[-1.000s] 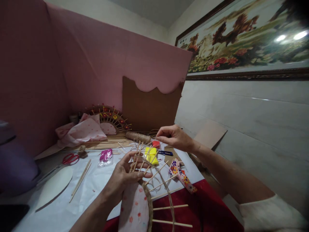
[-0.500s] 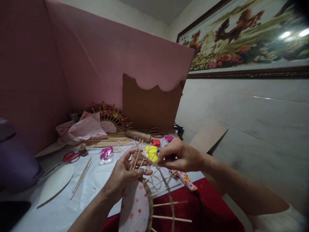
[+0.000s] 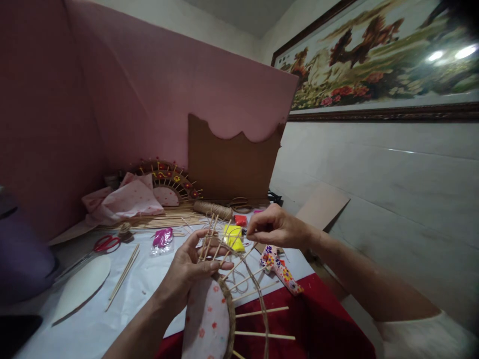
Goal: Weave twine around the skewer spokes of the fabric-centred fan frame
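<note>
My left hand [image 3: 183, 274] grips the upper end of a half-round fan frame [image 3: 207, 319], its fingers and thumb around several thin wooden sticks. The frame has a white fabric face with red flowers, a twine-wrapped rim and sticks spreading outward like rays. A strand of twine [image 3: 259, 286] is woven in an arc across those sticks. Just right of the stick tips, my right hand [image 3: 275, 227] is closed in a pinch on the thin loose end of the twine, which runs back to the frame.
Behind the hands lie a twine spool [image 3: 213, 210], a yellow packet [image 3: 233, 237] and a red packet [image 3: 240, 220]. Flower-patterned cloth [image 3: 280, 269] lies at right. Left are red-handled scissors [image 3: 107, 243], loose sticks [image 3: 123, 276], a purple packet [image 3: 162, 239] and a white oval board [image 3: 82, 286]. A decorated fan [image 3: 168, 182] stands behind.
My right hand has moved slightly up and away from the frame, drawing the twine. My left hand keeps its hold on the frame. The camera view has shifted a little.
</note>
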Motion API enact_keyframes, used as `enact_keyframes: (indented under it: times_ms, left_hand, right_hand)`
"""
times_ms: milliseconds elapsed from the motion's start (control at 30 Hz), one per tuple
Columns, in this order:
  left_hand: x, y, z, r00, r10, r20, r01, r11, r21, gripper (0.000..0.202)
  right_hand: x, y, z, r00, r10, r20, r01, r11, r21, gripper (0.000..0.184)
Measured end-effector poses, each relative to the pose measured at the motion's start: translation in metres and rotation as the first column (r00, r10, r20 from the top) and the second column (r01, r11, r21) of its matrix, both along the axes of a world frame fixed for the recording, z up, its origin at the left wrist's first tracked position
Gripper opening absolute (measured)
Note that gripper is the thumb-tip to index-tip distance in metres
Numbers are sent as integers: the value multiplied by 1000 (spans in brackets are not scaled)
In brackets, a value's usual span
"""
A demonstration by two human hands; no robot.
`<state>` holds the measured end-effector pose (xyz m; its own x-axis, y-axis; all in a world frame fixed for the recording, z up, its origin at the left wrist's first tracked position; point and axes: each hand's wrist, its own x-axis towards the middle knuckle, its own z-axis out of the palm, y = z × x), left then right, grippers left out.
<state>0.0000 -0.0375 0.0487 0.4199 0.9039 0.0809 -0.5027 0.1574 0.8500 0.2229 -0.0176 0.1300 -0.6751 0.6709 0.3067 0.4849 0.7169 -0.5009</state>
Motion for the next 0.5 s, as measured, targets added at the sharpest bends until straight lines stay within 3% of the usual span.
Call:
enact_keyframes:
  times_ms: [300, 500]
  left_hand:
    - [0, 0, 0, 1000, -17, -25, 18, 1000, 7, 54]
    - [-1, 0, -1, 1000, -20, 24, 21, 1000, -11, 54]
  right_hand:
    - [7, 22, -6, 974, -90, -208, 29, 961, -276, 19]
    - [4, 28, -24, 967, -71, -243, -25, 929, -369, 16]
